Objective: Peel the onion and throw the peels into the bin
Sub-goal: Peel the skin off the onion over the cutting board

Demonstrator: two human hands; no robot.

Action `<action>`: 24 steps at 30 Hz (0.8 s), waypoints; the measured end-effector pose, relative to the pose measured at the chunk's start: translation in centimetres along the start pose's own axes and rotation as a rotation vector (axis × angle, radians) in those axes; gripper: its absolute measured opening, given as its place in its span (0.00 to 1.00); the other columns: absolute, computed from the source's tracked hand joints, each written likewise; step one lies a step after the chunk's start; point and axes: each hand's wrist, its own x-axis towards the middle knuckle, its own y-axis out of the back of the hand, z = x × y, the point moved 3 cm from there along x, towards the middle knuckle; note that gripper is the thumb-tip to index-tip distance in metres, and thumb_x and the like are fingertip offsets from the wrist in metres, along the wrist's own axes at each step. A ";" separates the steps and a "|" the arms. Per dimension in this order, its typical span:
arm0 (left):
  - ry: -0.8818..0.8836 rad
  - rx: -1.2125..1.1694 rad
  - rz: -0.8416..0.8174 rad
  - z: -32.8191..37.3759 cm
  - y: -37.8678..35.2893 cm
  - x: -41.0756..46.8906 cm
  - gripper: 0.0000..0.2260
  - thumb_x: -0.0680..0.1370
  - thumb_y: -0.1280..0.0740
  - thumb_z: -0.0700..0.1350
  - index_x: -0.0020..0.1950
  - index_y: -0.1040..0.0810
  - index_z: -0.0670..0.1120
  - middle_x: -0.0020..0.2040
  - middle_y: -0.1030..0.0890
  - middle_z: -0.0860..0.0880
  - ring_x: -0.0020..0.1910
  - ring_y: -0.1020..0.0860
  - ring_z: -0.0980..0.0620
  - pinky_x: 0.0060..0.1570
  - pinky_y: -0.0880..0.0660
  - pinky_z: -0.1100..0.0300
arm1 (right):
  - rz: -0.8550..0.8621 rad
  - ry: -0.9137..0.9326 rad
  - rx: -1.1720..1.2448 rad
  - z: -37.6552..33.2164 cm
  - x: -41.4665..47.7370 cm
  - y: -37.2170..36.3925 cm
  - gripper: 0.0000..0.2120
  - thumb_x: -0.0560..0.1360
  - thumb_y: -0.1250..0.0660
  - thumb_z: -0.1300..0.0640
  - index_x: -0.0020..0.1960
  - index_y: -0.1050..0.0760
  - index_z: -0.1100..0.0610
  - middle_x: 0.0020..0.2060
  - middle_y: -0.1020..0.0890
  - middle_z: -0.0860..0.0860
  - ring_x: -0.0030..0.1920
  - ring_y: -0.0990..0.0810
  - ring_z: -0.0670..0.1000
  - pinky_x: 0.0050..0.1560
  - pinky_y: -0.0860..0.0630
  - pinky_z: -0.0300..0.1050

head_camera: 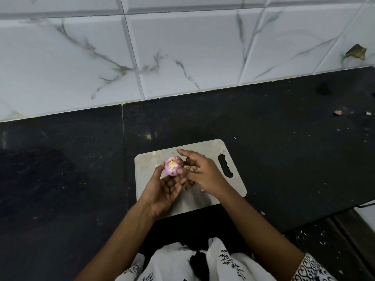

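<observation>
Cradling a partly bared red onion [173, 165] in the curled fingers and thumb of the left hand [162, 191], just above a steel chopping board [233, 187], pale cut end turned up toward the camera. Pinching a brown strip of peel [187, 161] at the onion's right flank with the right hand [203, 173], forefinger straight, so probably stripping rightward, away from the bulb. With loose peel scraps [190, 182] on the board beneath and no bin in view.

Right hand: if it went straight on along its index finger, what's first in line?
Probably nothing close. The right hand index line passes the onion on its far side, then crosses the cutting board edge toward the counter. Depth is unclear, so it might graze the onion.
</observation>
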 end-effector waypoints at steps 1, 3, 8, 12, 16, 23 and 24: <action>0.009 0.006 -0.010 0.0 -0.1 0.0 0.24 0.77 0.38 0.58 0.49 0.20 0.37 0.37 0.16 0.42 0.32 0.17 0.50 0.34 0.20 0.62 | -0.015 0.015 -0.009 -0.1 0.1 -0.3 0.25 0.71 0.28 0.56 0.66 0.29 0.48 0.61 0.24 0.50 0.59 0.24 0.45 0.61 0.25 0.42; 0.032 0.027 -0.038 0.0 -0.1 0.0 0.25 0.77 0.39 0.59 0.47 0.20 0.37 0.35 0.17 0.43 0.30 0.18 0.50 0.32 0.20 0.62 | -0.008 0.031 0.000 -0.4 0.4 -0.6 0.25 0.69 0.26 0.57 0.65 0.27 0.49 0.56 0.21 0.46 0.55 0.22 0.43 0.60 0.25 0.42; -0.116 0.347 0.060 0.5 0.0 -0.1 0.27 0.76 0.43 0.65 0.49 0.20 0.42 0.40 0.17 0.44 0.36 0.18 0.50 0.33 0.21 0.61 | 0.128 -0.035 0.099 -0.7 0.5 -0.4 0.21 0.65 0.23 0.55 0.57 0.21 0.50 0.51 0.19 0.48 0.46 0.19 0.44 0.50 0.21 0.39; -0.448 0.355 -0.063 0.9 -0.3 -0.6 0.21 0.73 0.37 0.56 0.62 0.25 0.48 0.57 0.19 0.46 0.52 0.18 0.49 0.42 0.21 0.58 | 0.262 -0.033 0.051 -1.0 0.2 -0.3 0.17 0.64 0.23 0.53 0.51 0.21 0.51 0.48 0.21 0.48 0.45 0.20 0.46 0.43 0.20 0.37; -0.458 0.277 -0.105 1.0 -0.3 -1.2 0.22 0.69 0.33 0.53 0.60 0.22 0.47 0.49 0.16 0.50 0.46 0.17 0.54 0.39 0.21 0.63 | 0.190 -0.043 0.068 -1.6 0.2 0.6 0.20 0.64 0.23 0.53 0.54 0.20 0.53 0.49 0.22 0.47 0.45 0.20 0.50 0.45 0.20 0.40; -0.422 0.285 -0.055 1.4 -0.2 -1.0 0.17 0.73 0.37 0.54 0.54 0.20 0.44 0.40 0.15 0.49 0.37 0.18 0.56 0.35 0.22 0.67 | 0.062 0.057 -0.068 -2.6 0.0 1.7 0.20 0.69 0.27 0.59 0.60 0.23 0.51 0.52 0.19 0.46 0.49 0.18 0.48 0.53 0.20 0.46; -0.410 0.295 -0.047 1.4 -0.2 -1.0 0.16 0.75 0.38 0.54 0.54 0.20 0.44 0.40 0.15 0.49 0.38 0.18 0.56 0.35 0.22 0.67 | 0.068 0.083 -0.111 -2.9 0.0 1.8 0.19 0.69 0.27 0.58 0.59 0.22 0.52 0.52 0.18 0.46 0.49 0.18 0.47 0.53 0.21 0.46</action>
